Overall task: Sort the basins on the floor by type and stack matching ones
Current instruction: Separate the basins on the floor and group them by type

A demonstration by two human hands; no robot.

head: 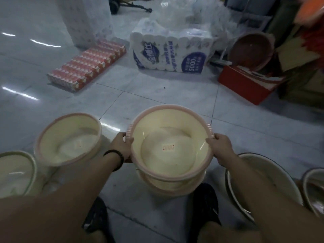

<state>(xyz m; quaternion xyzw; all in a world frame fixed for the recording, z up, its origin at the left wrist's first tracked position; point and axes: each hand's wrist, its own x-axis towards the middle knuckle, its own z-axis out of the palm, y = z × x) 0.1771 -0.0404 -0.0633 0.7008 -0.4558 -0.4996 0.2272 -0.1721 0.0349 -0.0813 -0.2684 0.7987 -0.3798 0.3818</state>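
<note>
A cream basin with a pink rim [168, 146] is held tilted above the floor, a small red-and-white label in its bottom. My left hand [122, 146] grips its left rim and my right hand [219, 148] grips its right rim. Directly beneath it sits a matching pink-rimmed basin [171, 185], mostly hidden. To the left stands another stack of pink-rimmed cream basins [68, 139]. A cream basin with a green rim [15, 172] lies at the far left edge. At the right, behind my forearm, is a white basin with a dark rim [273, 174], and a further basin [313, 188] is cut off by the frame.
On the tiled floor ahead lie a flat pack of red cartons [87, 67], a large pack of paper rolls [168, 51] and a red box [249, 81]. A brown basin [250, 51] leans against clutter at the back right. My dark shoes [205, 204] are below the basins.
</note>
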